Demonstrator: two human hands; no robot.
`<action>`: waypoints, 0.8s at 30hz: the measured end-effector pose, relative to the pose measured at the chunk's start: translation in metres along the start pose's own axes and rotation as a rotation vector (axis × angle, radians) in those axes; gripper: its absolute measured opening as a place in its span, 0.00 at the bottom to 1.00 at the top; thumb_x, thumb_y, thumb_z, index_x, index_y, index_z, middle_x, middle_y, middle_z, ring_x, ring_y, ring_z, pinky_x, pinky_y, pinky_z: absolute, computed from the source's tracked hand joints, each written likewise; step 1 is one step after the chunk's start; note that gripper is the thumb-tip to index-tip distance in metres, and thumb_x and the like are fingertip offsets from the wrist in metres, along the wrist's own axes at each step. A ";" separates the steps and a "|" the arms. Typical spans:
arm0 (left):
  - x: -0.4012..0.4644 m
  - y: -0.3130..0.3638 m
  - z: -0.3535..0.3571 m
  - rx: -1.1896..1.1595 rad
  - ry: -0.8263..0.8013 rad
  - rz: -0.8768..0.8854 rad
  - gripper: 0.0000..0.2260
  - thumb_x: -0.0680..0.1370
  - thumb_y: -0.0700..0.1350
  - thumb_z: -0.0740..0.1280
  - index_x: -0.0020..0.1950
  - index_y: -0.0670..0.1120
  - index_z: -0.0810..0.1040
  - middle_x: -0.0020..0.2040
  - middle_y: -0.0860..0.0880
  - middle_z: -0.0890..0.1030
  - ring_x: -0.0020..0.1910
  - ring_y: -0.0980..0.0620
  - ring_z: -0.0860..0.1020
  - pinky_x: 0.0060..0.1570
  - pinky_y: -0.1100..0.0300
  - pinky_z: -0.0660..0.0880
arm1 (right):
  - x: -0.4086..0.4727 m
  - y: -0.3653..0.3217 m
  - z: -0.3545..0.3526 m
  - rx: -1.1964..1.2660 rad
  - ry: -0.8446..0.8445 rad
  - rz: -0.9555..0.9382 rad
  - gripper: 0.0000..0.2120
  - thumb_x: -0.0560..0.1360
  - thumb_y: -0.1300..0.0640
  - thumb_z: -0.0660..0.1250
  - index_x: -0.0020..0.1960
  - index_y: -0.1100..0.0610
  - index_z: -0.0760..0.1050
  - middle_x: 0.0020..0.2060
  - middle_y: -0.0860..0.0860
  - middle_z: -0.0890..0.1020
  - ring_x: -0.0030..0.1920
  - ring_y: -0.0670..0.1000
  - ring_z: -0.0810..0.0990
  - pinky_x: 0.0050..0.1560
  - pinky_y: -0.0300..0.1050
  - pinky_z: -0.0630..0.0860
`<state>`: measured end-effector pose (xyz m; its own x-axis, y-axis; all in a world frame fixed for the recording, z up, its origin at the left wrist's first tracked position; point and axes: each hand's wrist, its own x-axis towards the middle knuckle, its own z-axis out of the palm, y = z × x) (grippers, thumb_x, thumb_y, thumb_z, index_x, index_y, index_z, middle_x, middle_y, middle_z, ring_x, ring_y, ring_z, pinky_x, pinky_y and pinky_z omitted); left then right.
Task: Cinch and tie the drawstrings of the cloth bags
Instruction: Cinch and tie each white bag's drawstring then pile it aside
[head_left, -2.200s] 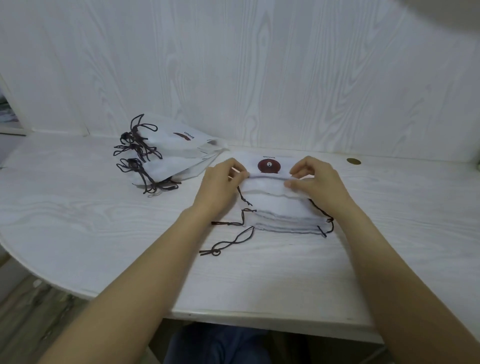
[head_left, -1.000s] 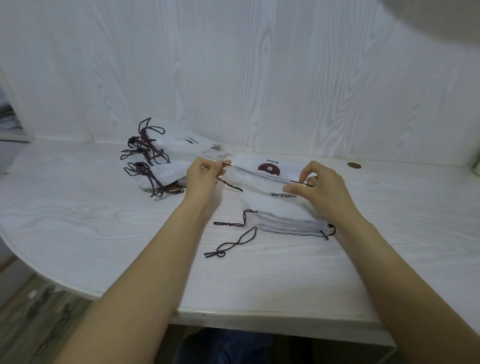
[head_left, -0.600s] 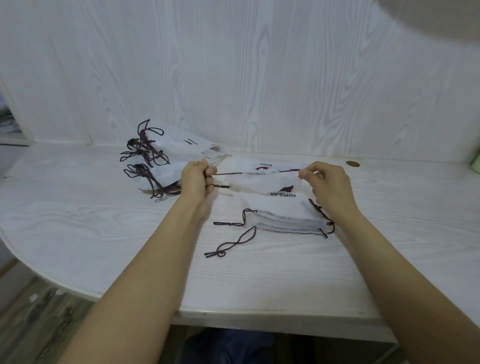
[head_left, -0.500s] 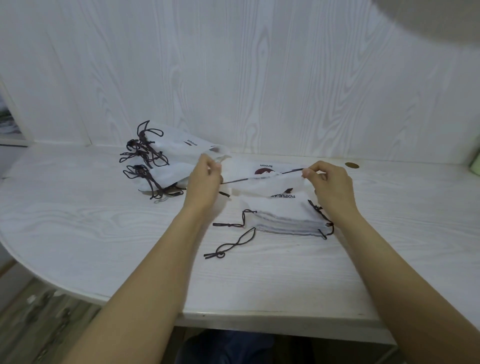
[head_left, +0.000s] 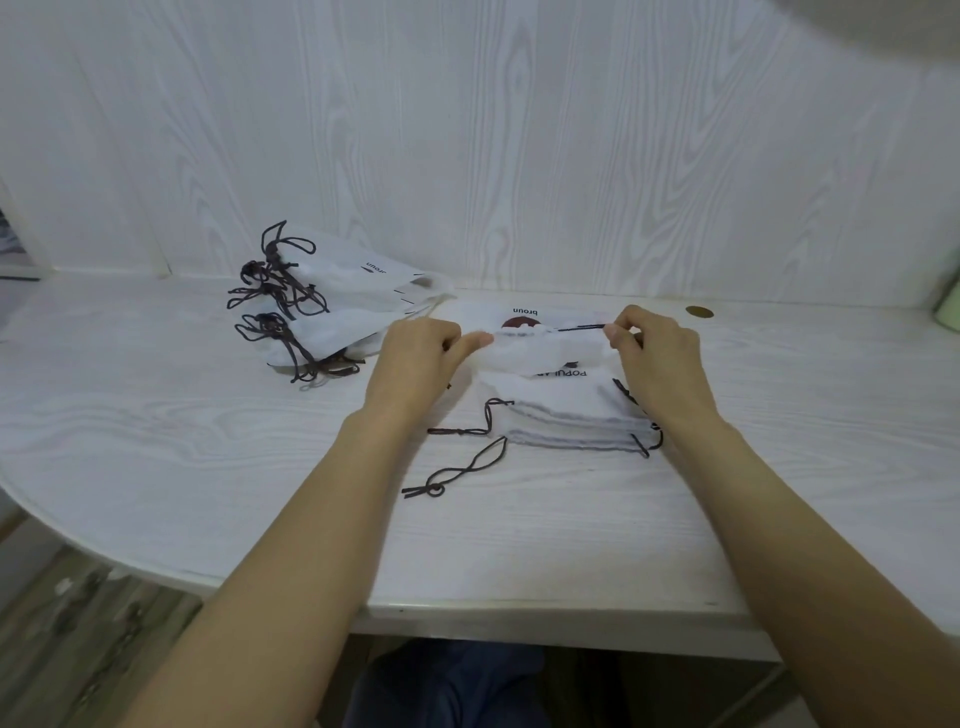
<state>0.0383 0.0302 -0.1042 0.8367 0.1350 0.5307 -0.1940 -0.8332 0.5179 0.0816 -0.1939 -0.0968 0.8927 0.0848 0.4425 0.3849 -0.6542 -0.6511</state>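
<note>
A stack of flat white cloth bags (head_left: 571, 421) lies mid-table, dark cords trailing from its left and right edges. The top bag (head_left: 545, 351), lifted off the stack, has its mouth bunched between my hands. My left hand (head_left: 415, 364) grips the left end of the bunched mouth. My right hand (head_left: 654, 353) pinches the dark drawstring (head_left: 584, 328) at the right end. A loose knotted cord loop (head_left: 457, 470) lies on the table in front of the stack.
A pile of several bags with tied dark cords (head_left: 332, 306) lies at the back left. A small brown disc (head_left: 698, 312) sits near the wall at the right. A pale green object (head_left: 948, 306) stands at the far right edge. The white table's curved front edge (head_left: 156, 569) is near me.
My hands took the top bag off the stack, pulled its drawstring taut between them, then came closer together. The bag's mouth is now gathered into a bunch.
</note>
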 end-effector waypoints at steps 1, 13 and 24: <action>0.000 -0.001 0.000 0.015 0.015 0.001 0.26 0.77 0.54 0.66 0.25 0.46 0.57 0.22 0.48 0.59 0.27 0.50 0.58 0.32 0.55 0.55 | 0.000 0.000 0.000 -0.012 -0.001 0.005 0.11 0.80 0.57 0.57 0.41 0.58 0.71 0.25 0.49 0.68 0.40 0.55 0.65 0.30 0.39 0.60; -0.001 -0.009 -0.002 0.129 0.115 -0.072 0.26 0.80 0.50 0.62 0.25 0.46 0.58 0.23 0.48 0.65 0.31 0.43 0.66 0.36 0.55 0.59 | 0.001 0.000 0.001 -0.076 0.008 0.030 0.11 0.80 0.59 0.57 0.40 0.58 0.71 0.30 0.52 0.71 0.44 0.58 0.70 0.40 0.45 0.61; -0.006 0.004 0.001 0.037 0.166 -0.169 0.26 0.80 0.47 0.62 0.24 0.46 0.56 0.22 0.49 0.59 0.28 0.48 0.59 0.33 0.55 0.53 | 0.000 -0.005 -0.001 -0.181 0.055 0.028 0.12 0.80 0.59 0.56 0.44 0.63 0.74 0.35 0.56 0.75 0.42 0.58 0.71 0.40 0.51 0.67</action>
<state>0.0335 0.0260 -0.1060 0.7594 0.3584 0.5430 -0.0369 -0.8096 0.5859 0.0792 -0.1907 -0.0929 0.8865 0.0273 0.4620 0.3075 -0.7808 -0.5438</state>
